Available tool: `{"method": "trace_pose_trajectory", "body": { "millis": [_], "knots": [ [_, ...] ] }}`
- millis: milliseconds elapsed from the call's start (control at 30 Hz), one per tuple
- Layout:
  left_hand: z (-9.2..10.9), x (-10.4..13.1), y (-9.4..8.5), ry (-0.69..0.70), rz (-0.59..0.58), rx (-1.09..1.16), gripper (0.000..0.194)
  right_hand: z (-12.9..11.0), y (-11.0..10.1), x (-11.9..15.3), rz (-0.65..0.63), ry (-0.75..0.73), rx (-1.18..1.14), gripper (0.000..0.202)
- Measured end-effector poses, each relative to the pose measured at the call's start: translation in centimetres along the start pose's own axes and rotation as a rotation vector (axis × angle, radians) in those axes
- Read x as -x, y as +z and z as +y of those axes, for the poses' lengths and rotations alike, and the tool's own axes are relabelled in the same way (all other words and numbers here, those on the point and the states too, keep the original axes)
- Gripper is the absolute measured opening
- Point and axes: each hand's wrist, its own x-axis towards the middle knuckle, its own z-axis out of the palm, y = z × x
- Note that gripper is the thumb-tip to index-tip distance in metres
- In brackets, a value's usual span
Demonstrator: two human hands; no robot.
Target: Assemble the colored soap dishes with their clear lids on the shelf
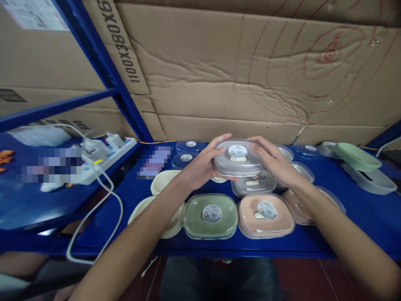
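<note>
A grey lidded box with a round label and a pale tab on its clear lid is raised above the blue table. My left hand grips its left side, with fingers over the top edge and under the base. Around its right side curls my right hand, fingertips on the lid. Just below it rests another grey box. Nearer the front edge sit a green box and a peach box, both with clear lids and labels. Cream containers lie partly behind my left forearm.
A green tray and clear lids lie at the right. Dark blue boxes stand at the back. A white cable hangs over the left edge from a power strip. Cardboard walls the rear.
</note>
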Motion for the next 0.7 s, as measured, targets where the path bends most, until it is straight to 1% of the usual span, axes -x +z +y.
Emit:
{"method": "trace_pose_trajectory", "body": {
  "millis": [133, 367, 467, 533, 633, 700],
  "knots": [
    [-0.25, -0.17, -0.32, -0.005, -0.015, -0.009, 0.057, 0.16, 0.01, -0.03, -0.033, 0.012, -0.046, 0.03],
    [-0.43, -0.43, 0.02, -0.027, 0.074, -0.045, 0.058, -0.01, 0.07, -0.02, -0.058, 0.046, -0.05, 0.031],
    [-0.44, -0.42, 0.14, -0.039, 0.083, -0.045, 0.057, -0.04, 0.03, 0.0, -0.092, 0.081, -0.072, 0.034],
    [-0.45, -0.38, 0.21, -0.033, 0.087, -0.04, 0.056, 0.06, -0.03, -0.04, -0.091, 0.054, -0.072, 0.035],
    [-0.47, -0.34, 0.34, -0.028, 0.092, -0.042, 0.054, 0.31, -0.11, -0.16, -0.076, -0.047, -0.056, 0.035],
    [-0.49, -0.34, 0.41, -0.035, 0.098, -0.046, 0.052, 0.46, -0.12, -0.24, -0.08, -0.087, -0.049, 0.036]
  ]
}}
